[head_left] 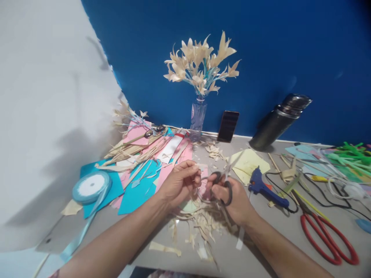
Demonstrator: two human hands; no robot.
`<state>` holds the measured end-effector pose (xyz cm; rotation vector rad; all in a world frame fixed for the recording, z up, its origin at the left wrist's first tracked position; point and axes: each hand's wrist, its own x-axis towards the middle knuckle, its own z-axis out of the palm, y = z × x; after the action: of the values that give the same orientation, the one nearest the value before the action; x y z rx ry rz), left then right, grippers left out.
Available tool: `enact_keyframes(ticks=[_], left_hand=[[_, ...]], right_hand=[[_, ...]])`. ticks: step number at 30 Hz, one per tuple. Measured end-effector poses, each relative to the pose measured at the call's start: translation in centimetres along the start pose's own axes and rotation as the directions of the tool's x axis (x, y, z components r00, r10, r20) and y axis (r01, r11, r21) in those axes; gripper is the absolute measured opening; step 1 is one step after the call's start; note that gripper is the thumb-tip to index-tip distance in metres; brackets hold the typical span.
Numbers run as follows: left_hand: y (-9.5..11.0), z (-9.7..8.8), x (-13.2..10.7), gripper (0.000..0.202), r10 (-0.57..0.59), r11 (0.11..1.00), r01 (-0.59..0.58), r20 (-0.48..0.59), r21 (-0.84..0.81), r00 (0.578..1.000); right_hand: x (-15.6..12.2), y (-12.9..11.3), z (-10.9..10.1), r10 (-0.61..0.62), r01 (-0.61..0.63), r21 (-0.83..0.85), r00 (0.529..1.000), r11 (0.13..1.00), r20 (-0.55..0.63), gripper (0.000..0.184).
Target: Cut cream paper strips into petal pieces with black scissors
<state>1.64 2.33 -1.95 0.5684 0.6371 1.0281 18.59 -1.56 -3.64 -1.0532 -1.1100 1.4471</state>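
Note:
My right hand (232,200) has its fingers through the dark handles of a pair of scissors (222,187), whose blades point up and away. My left hand (181,181) is closed in a pinch on a thin pale strip of dried leaf (201,166), held right beside the scissors. Both hands hover over a heap of pale trimmings (199,227) on the grey table (261,247).
A vase of pale leaf flowers (199,73) stands at the blue wall, with a phone (228,126) and dark flask (278,121). Coloured paper sheets (139,185), a ribbon spool (91,186), blue glue gun (265,188), red scissors (327,235) and green stems (352,154) surround me.

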Motion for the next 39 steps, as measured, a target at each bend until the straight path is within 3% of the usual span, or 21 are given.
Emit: enact_keyframes(ticks=[2,8,17,21,24,27,31,39], left_hand=[[-0.8,0.1,-0.1,0.020,-0.044,0.999,0.044,0.023,0.005,0.999],[-2.3,0.3,-0.3,0.017,-0.169,0.980,0.151,0.132,0.131,0.977],[-1.3,0.0,-0.4,0.017,-0.117,0.903,0.048,0.138,0.427,0.984],[-0.9,0.0,-0.2,0.020,-0.080,0.941,0.042,0.099,0.337,0.992],[-0.6,0.1,-0.1,0.023,-0.045,0.986,0.041,0.017,0.159,0.999],[-0.5,0.4,0.0,0.026,0.037,0.998,-0.034,-0.053,0.052,0.998],[-0.9,0.7,0.1,0.026,0.137,0.990,-0.134,-0.084,0.047,0.987],[-1.2,0.9,-0.1,0.024,0.151,0.987,-0.145,-0.092,0.073,0.984]], right_hand=[[0.2,-0.2,0.2,-0.023,0.032,0.081,0.994,0.996,-0.105,0.038],[0.0,-1.0,0.6,0.067,-0.053,0.192,0.995,0.980,-0.068,0.028],[0.3,-0.6,-0.5,0.073,-0.071,0.031,0.996,0.997,-0.058,0.028],[0.5,0.1,-0.7,0.012,-0.015,-0.029,0.994,0.999,-0.110,0.031],[0.0,0.4,-0.4,-0.028,0.036,-0.154,0.998,0.987,0.052,0.044],[-0.6,0.6,0.3,0.026,0.018,-0.203,0.977,0.979,0.210,0.058],[-1.0,1.0,1.1,0.057,-0.002,-0.203,0.963,0.979,0.265,0.060],[-1.0,2.1,1.2,0.126,-0.099,-0.115,0.957,0.988,0.262,0.057]])
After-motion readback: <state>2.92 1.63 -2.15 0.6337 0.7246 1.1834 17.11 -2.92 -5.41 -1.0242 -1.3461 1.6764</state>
